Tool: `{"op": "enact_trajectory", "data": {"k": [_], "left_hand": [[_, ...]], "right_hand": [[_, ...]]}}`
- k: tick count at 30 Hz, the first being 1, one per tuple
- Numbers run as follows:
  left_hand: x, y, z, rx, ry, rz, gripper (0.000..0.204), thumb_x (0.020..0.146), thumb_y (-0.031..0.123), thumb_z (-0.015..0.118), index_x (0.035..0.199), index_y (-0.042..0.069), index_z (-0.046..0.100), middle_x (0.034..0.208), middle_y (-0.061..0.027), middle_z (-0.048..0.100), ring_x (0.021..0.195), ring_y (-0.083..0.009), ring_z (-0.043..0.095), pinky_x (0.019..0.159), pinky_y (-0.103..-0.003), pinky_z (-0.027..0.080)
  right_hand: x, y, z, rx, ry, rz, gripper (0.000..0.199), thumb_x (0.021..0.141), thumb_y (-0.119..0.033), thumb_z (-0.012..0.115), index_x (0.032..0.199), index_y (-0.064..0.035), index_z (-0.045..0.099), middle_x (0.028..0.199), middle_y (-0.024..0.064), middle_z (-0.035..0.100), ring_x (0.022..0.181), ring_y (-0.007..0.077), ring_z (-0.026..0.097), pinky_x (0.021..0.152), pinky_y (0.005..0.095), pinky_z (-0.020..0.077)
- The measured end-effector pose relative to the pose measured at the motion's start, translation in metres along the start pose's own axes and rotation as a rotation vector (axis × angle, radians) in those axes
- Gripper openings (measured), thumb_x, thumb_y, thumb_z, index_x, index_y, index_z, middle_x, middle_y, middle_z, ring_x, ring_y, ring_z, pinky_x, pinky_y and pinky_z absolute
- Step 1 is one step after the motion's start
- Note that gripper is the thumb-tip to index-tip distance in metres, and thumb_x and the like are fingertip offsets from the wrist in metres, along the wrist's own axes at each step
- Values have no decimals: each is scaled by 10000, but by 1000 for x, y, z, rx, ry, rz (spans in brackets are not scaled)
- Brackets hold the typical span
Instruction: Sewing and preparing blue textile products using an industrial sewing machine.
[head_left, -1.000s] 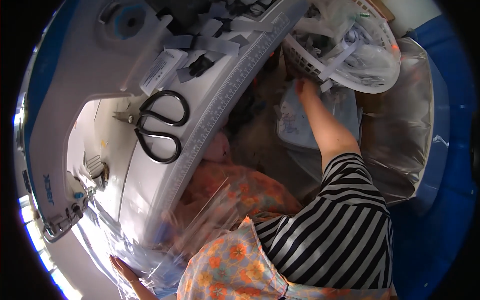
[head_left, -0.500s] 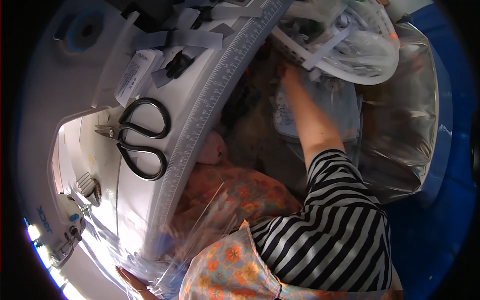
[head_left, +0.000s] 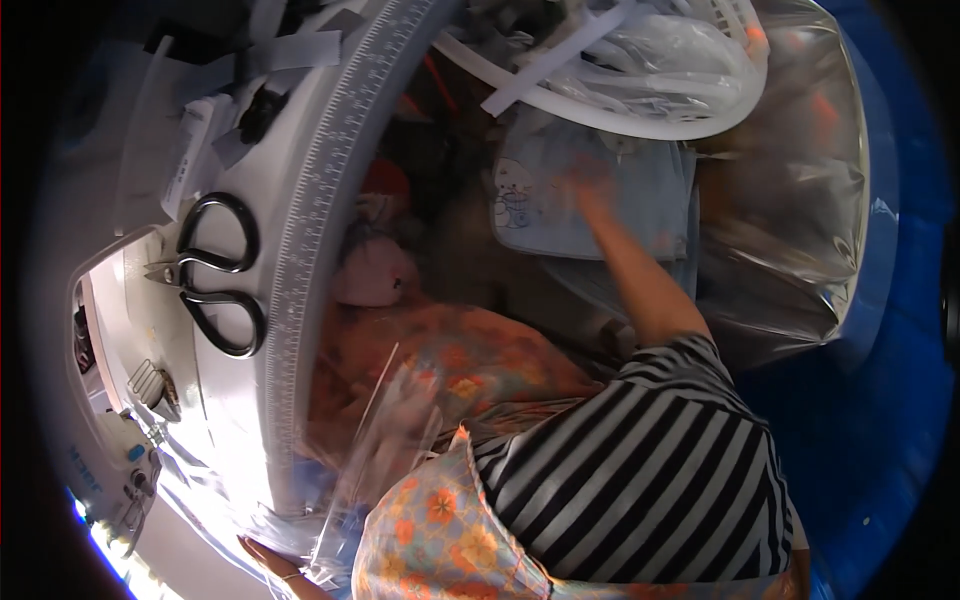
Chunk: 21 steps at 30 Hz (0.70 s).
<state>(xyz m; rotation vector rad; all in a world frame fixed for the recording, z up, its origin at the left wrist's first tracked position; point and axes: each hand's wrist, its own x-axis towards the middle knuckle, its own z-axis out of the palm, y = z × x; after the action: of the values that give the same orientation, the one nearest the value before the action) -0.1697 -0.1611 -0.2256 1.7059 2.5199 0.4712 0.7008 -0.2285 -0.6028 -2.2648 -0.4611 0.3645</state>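
Note:
My right hand (head_left: 592, 187) is over a pile of pale blue, flat fabric-like pieces (head_left: 545, 225) with a small cartoon print. Motion smears its fingers, so their closure is unclear. At the lower left, only part of my left hand (head_left: 268, 558) shows, beside clear plastic sheeting (head_left: 340, 500); its fingers are mostly hidden. Black-handled scissors (head_left: 222, 275) lie on the white sewing machine table (head_left: 235, 400), apart from both hands.
A white basket (head_left: 640, 125) with clear plastic bags stands above the pile. To its right is a large shiny plastic-wrapped bundle (head_left: 785, 220). A ruler strip (head_left: 310, 210) runs along the table edge. Grey strips (head_left: 290, 52) lie near the top. A pink round item (head_left: 375, 272) sits below the edge.
My right hand has drawn back from beneath the basket's edge onto the printed pile. The whole view has shifted, so the table and scissors appear farther left. My left hand stays by the plastic.

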Motion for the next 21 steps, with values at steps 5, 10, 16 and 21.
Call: {"op": "enact_trajectory", "data": {"k": [5,10,16,21], "left_hand": [[1,-1,4,-76,-9,-15,691,1029,519,423,1481,-4,391,1527,-210,377,1377,-331,413,1157,-470,329],[6,-8,1,-132,-37,-69,689,1022,520,437,1486,13,383,1542,-184,349,1407,-310,371,1179,-470,289],[8,-12,6,-236,5,-147,672,1017,505,460,1484,27,393,1537,-178,354,1406,-309,370,1178,-466,286],[7,-12,4,-257,-32,-142,693,1002,536,478,1490,51,394,1543,-177,357,1405,-316,374,1173,-472,290]], "right_hand": [[-25,114,-163,-622,194,-86,680,791,-292,773,1347,14,526,1397,263,507,1300,389,494,1096,450,396],[-27,157,-153,-224,83,577,969,673,-389,876,1360,138,441,1395,305,501,1283,397,523,1066,411,434],[-27,162,-147,343,-142,808,1005,657,-284,897,1444,49,367,1398,232,516,1248,345,544,1041,438,450],[-57,159,-125,362,-260,611,967,641,-233,903,1417,48,399,1337,193,579,1214,322,572,1028,401,456]]}}
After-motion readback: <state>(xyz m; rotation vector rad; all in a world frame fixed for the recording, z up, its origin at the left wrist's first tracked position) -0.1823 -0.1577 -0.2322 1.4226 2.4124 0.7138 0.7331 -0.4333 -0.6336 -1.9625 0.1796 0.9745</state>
